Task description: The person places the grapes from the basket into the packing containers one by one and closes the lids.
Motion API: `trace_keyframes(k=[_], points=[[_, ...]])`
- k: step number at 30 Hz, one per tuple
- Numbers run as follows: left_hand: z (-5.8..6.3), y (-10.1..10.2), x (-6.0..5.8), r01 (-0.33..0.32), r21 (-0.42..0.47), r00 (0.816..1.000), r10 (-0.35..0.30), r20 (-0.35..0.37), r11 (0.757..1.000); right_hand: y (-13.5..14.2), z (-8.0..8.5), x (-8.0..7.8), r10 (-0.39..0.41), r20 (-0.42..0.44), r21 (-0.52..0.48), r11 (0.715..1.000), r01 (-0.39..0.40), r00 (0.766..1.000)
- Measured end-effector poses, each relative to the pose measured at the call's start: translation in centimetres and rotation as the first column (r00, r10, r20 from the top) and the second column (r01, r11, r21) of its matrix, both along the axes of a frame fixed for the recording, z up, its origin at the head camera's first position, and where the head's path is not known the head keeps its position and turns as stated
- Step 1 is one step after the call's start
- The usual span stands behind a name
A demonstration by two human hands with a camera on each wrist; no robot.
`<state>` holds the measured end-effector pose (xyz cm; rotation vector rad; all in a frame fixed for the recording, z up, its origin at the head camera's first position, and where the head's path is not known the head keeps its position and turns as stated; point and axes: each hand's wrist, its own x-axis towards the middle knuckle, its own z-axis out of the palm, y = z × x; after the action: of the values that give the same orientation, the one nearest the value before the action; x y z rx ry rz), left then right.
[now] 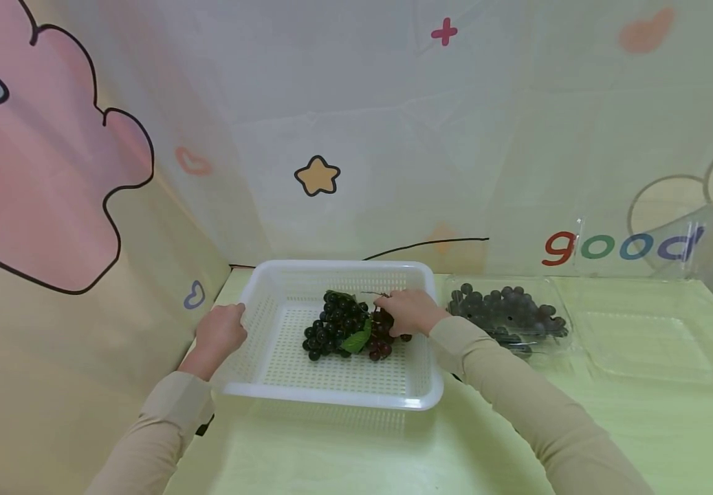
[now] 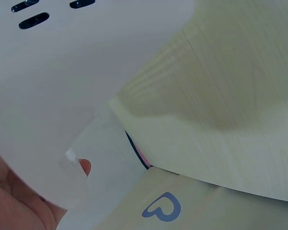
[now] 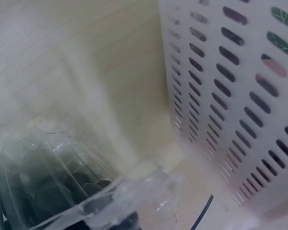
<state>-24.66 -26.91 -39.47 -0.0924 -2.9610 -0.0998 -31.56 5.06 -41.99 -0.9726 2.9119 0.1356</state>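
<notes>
A white perforated plastic basket (image 1: 331, 402) stands on the table with grapes in it. My left hand (image 1: 220, 331) grips its left rim; in the left wrist view a fingertip (image 2: 85, 166) shows past the basket's edge. Inside, black grapes (image 1: 334, 323) lie toward the middle, with a green leaf (image 1: 357, 338) beside them. My right hand (image 1: 414, 311) reaches over the right rim and holds a bunch of dark red grapes (image 1: 381, 349), partly covering it. The right wrist view shows the basket's slotted side (image 3: 221, 96) but not the fingers' hold.
Right of the basket, a transparent plastic box (image 1: 563, 320) holds more black grapes (image 1: 511, 313), partly behind my right forearm. A second transparent container (image 1: 647, 337) stands farther right, its raised lid (image 1: 641, 251) against the printed backdrop (image 1: 393, 137). The pale table (image 1: 331, 460) extends in front.
</notes>
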Motion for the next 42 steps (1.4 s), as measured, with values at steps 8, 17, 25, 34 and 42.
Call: trace_keyframes(k=[8,17,25,34,42], points=[[-0.03,0.00,-0.05,0.001,0.000,1.000,-0.001,-0.005,1.000,0.03,0.11,-0.07,0.008,-0.030,-0.048,0.999,-0.009,1.000],[-0.29,-0.01,-0.18,-0.009,0.000,1.000,0.009,-0.002,1.000,0.21,0.15,-0.21,0.019,0.006,-0.143,0.989,-0.018,1.000],[-0.37,-0.04,-0.19,0.002,-0.005,1.000,-0.002,-0.019,1.000,0.41,0.45,-0.39,0.022,0.050,-0.211,0.977,-0.011,0.999],[-0.27,-0.01,-0.17,0.002,-0.007,1.000,-0.002,-0.020,1.000,0.64,0.73,-0.49,0.059,0.059,-0.267,0.963,-0.041,0.997],[-0.08,-0.01,-0.10,-0.013,0.004,1.000,0.013,0.002,1.000,0.64,0.84,-0.90,0.060,0.086,-0.346,0.938,-0.027,0.995]])
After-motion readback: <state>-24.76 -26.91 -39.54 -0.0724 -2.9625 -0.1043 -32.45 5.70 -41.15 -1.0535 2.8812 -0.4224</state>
